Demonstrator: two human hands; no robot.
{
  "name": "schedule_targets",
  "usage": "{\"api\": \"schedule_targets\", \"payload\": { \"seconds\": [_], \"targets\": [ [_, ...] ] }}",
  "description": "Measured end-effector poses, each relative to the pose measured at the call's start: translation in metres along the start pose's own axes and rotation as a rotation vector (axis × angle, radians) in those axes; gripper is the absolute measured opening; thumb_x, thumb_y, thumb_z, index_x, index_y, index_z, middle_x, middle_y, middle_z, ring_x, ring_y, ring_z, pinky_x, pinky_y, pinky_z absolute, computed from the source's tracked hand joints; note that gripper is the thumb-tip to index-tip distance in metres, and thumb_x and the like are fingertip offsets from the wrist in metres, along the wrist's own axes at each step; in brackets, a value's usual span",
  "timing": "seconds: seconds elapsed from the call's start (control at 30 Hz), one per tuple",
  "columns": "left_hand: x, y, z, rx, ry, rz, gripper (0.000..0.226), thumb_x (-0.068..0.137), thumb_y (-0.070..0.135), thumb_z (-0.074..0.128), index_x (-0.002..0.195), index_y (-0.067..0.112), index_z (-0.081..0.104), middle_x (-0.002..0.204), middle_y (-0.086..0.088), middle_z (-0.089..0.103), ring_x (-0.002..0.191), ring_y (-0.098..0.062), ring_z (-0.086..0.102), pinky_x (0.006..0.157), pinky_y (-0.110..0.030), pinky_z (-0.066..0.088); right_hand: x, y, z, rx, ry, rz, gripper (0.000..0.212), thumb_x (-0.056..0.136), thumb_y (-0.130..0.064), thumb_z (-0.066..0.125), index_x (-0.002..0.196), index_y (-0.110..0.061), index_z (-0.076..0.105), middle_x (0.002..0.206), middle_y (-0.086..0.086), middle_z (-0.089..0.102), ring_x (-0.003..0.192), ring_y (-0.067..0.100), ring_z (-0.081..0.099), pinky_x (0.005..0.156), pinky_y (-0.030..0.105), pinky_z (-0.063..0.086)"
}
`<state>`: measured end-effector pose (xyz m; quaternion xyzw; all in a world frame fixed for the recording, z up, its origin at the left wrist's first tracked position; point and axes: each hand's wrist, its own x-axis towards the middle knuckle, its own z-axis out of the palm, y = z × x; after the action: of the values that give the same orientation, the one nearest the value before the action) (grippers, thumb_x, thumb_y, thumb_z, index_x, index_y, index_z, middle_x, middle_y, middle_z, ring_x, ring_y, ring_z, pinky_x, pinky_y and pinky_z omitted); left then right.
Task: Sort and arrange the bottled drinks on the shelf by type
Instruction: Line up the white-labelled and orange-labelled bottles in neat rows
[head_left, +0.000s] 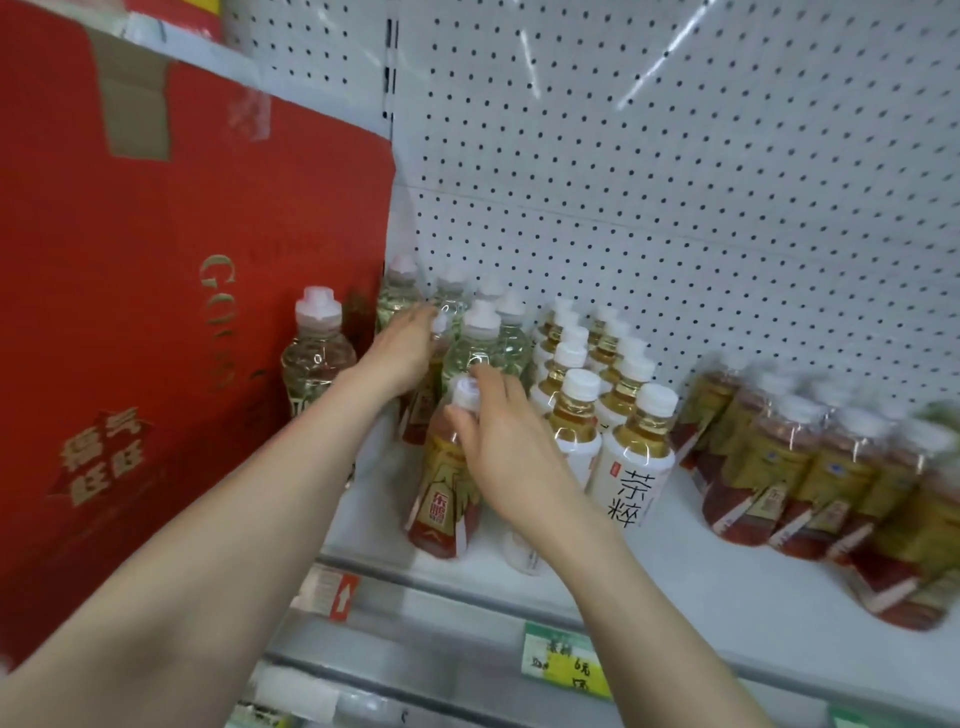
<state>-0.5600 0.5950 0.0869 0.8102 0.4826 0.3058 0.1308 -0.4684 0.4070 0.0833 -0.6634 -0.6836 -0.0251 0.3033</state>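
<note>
On the white shelf (675, 566), my right hand (498, 436) grips the neck of a red-and-gold labelled bottle (441, 499) standing at the front left. My left hand (402, 345) reaches behind it and closes on another red-labelled bottle (418, 410), mostly hidden, among pale clear-liquid bottles (475, 345). A single pale bottle (317, 351) stands apart at the left. Two rows of white-labelled tea bottles (631, 467) stand to the right of my right hand. A shrink-wrapped pack of red-and-gold bottles (810, 478) lies further right.
A large red cardboard box (156, 312) fills the shelf's left side, close to my left arm. A white pegboard wall (675, 182) backs the shelf. Price tags (563, 662) hang on the shelf's front rail. Bare shelf shows between the tea rows and the pack.
</note>
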Motion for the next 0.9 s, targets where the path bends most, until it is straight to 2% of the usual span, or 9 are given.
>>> {"api": "schedule_targets", "payload": {
  "seconds": [0.07,0.17,0.3,0.4,0.5,0.63,0.73,0.83,0.9],
  "targets": [
    [-0.016,0.006,-0.002,-0.044,0.075,0.028,0.045,0.096,0.017,0.058,0.136,0.007,0.041,0.146,-0.013,0.043,0.127,-0.032,0.05,0.099,-0.038,0.039,-0.002,0.001,0.003,0.048,0.006,0.023,0.05,0.103,-0.039,0.037,0.149,-0.019,0.027,0.137,0.011,0.048,0.117,0.032,0.054,0.09,0.043,0.047],
    [-0.045,0.01,-0.007,-0.071,0.167,0.076,0.035,0.091,0.016,0.064,0.119,0.009,0.045,0.131,-0.011,0.047,0.109,-0.032,0.056,0.085,-0.037,0.041,-0.008,0.001,0.009,0.145,0.03,0.041,0.051,0.101,-0.042,0.041,0.147,-0.024,0.026,0.132,0.01,0.053,0.112,0.029,0.057,0.08,0.034,0.043],
    [-0.082,0.004,-0.014,-0.162,0.225,0.073,0.055,0.088,0.011,0.067,0.137,0.013,0.043,0.136,-0.01,0.046,0.122,-0.028,0.051,0.099,-0.036,0.039,-0.017,0.002,0.02,0.247,0.089,0.033,0.076,0.086,-0.042,0.07,0.146,-0.029,0.025,0.137,0.002,0.049,0.116,0.018,0.054,0.081,0.024,0.038],
    [-0.109,0.003,-0.022,-0.133,0.256,0.12,0.057,0.089,0.016,0.066,0.142,0.013,0.046,0.135,-0.007,0.046,0.124,-0.023,0.049,0.098,-0.02,0.031,-0.021,0.004,0.03,0.352,0.185,0.088,0.084,0.084,-0.036,0.074,0.15,-0.024,0.023,0.145,0.0,0.045,0.127,0.015,0.048,0.093,0.023,0.039],
    [-0.129,0.004,-0.031,-0.107,0.291,0.119,0.053,0.093,0.021,0.064,0.142,0.013,0.048,0.132,-0.007,0.048,0.122,-0.02,0.049,0.094,-0.015,0.028,-0.022,0.005,0.04,0.442,0.159,0.166,0.081,0.086,-0.036,0.073,0.149,-0.016,0.026,0.141,0.002,0.049,0.126,0.018,0.051,0.099,0.028,0.042],
    [-0.138,0.001,-0.034,-0.134,0.271,0.044,0.06,0.093,0.03,0.063,0.146,0.014,0.042,0.137,-0.009,0.047,0.128,-0.023,0.046,0.097,-0.02,0.028,-0.021,0.006,0.045,0.434,0.117,0.177,0.068,0.089,-0.038,0.068,0.142,-0.014,0.032,0.133,0.003,0.052,0.117,0.017,0.053,0.091,0.027,0.041],
    [-0.141,-0.005,-0.025,-0.221,0.174,-0.004,0.073,0.084,0.031,0.073,0.146,0.015,0.037,0.139,-0.009,0.051,0.129,-0.024,0.048,0.105,-0.031,0.037,-0.017,0.007,0.043,0.462,0.09,0.196,0.062,0.089,-0.037,0.068,0.137,-0.014,0.035,0.131,0.003,0.053,0.117,0.018,0.054,0.093,0.03,0.044],
    [-0.148,-0.006,-0.019,-0.262,0.206,-0.023,0.074,0.083,0.023,0.075,0.144,0.013,0.035,0.137,-0.008,0.055,0.126,-0.024,0.051,0.102,-0.034,0.041,-0.017,0.003,0.037,0.467,0.073,0.222,0.058,0.088,-0.039,0.068,0.132,-0.015,0.038,0.129,0.002,0.056,0.116,0.02,0.057,0.097,0.04,0.049],
    [-0.156,-0.003,-0.018,-0.243,0.254,0.014,0.074,0.084,0.024,0.074,0.146,0.014,0.034,0.141,-0.006,0.052,0.13,-0.025,0.049,0.106,-0.038,0.04,-0.023,0.0,0.03,0.457,0.101,0.204,0.057,0.088,-0.04,0.068,0.131,-0.015,0.04,0.127,0.001,0.057,0.113,0.016,0.057,0.092,0.033,0.049]
  ]
}}
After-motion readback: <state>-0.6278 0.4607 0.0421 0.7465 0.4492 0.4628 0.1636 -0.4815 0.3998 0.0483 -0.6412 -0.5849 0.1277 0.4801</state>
